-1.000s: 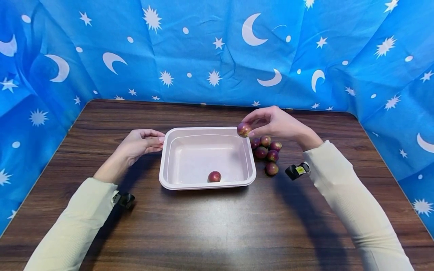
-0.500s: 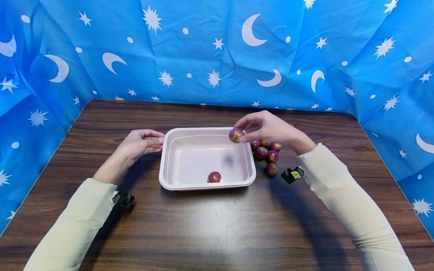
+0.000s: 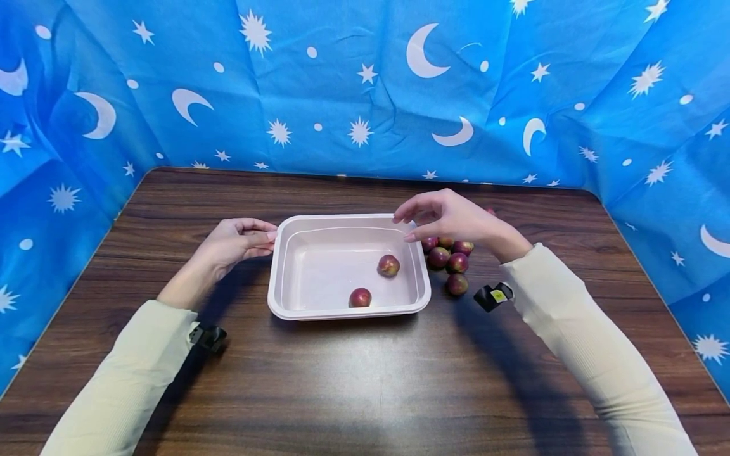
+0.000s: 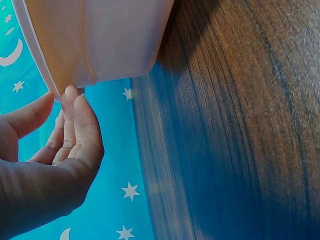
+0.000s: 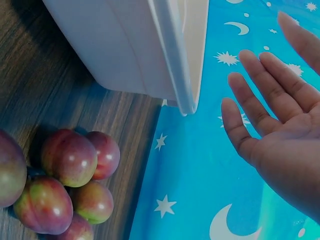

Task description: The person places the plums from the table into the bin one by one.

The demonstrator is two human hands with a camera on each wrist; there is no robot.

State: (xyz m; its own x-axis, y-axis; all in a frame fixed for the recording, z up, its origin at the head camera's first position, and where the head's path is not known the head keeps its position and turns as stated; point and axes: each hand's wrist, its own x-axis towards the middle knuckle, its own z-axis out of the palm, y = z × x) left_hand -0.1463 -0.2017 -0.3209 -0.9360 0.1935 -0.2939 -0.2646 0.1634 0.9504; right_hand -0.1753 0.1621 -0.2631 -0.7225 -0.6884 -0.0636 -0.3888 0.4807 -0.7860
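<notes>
With the right hand (image 3: 450, 218) spread empty above the tray (image 3: 348, 313) and two plums (image 3: 388, 265) inside, the left-hand-steadied (image 3: 236, 240) tray could be nudged by a careless reach.

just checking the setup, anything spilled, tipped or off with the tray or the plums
Nothing stands out. The pink tray sits flat on the table with two plums inside; the other plums lie clustered beside its right wall. Nothing spilled or damaged.
</notes>
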